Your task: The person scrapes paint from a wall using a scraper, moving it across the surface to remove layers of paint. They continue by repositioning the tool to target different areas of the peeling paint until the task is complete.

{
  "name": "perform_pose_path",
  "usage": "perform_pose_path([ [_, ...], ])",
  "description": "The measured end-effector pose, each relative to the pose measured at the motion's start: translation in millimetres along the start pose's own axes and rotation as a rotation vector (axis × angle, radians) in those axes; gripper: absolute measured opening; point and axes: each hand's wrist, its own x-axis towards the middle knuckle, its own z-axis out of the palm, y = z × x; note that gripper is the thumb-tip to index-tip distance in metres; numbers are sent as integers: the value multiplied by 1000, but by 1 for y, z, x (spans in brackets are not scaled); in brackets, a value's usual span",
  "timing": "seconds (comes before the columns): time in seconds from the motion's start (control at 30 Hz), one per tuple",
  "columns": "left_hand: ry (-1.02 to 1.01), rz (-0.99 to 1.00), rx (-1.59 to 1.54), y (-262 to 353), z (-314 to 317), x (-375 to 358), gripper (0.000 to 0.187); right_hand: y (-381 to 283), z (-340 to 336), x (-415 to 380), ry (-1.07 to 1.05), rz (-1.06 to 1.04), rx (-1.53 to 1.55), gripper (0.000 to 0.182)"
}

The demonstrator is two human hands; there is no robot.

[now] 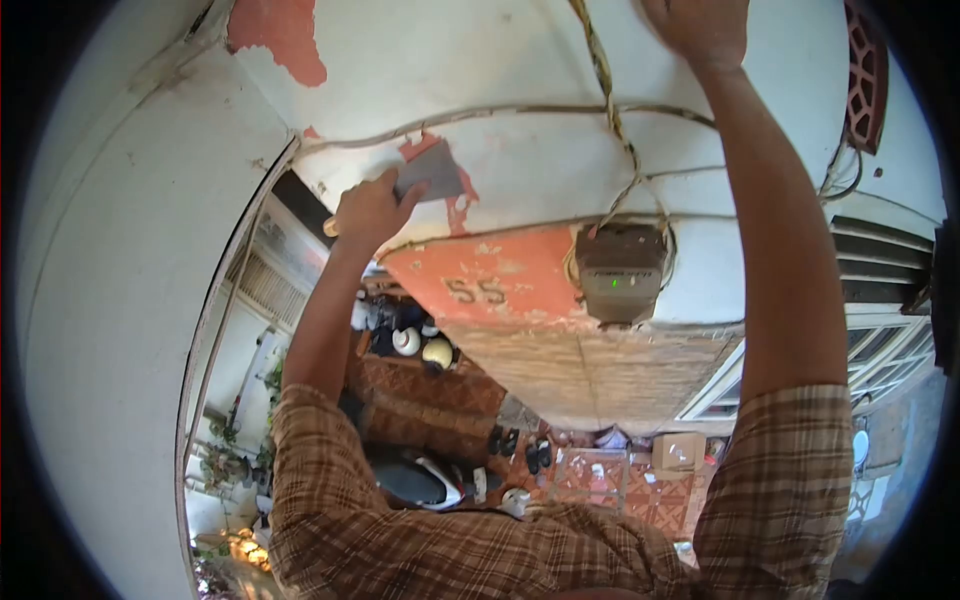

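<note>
Holding a scraper [436, 170] in the left hand [375, 207]: grip is closing fully round the handle, tan butt end showing beside the palm, thumb lying on the blade. Blade is sitting at the white wall [540, 165], overlapping a patch of exposed red coat [460, 216], just under a cable [500, 111] running across. Right hand [708, 28] is reaching up at the top edge; fingers are running out of view, so can't tell how open that grip is or if it's holding anything. Dark box [622, 285] with green light is hanging lower right of the scraper, beside an orange panel [440, 268]. Twisted wires [602, 70] are dropping towards it.
</note>
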Motion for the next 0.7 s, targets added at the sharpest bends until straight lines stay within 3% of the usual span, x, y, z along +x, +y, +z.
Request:
perform_pose_path([
  [0.53,-45,-35,28,-15,6,-13,61,-2,-1,-2,26,-13,29,46],
  [0.7,39,-14,-92,15,7,-15,52,-3,-3,2,34,-10,60,46],
])
